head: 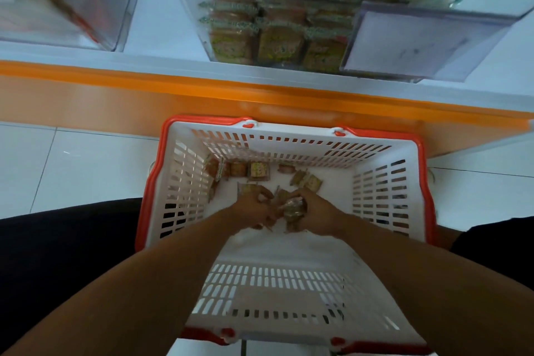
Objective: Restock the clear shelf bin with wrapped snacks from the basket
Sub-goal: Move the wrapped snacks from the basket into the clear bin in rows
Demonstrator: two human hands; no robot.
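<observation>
My left hand (254, 208) reaches down into the white basket (381, 193) on the floor, fingers curled around wrapped snacks (260, 169) on its bottom. Just beside it, my right hand (313, 211) grips a bunch of the same snacks. More loose ones lie along the basket's far wall. Above, on the shelf (173, 37), the clear bin (289, 17) stands packed with stacked snacks.

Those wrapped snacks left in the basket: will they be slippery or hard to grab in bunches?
The wrapped snacks look small, flat and glossy, so probably light and a bit slippery. They lie loose in the basket, so likely to scatter. Both hands gathering suggests scooping works.
</observation>
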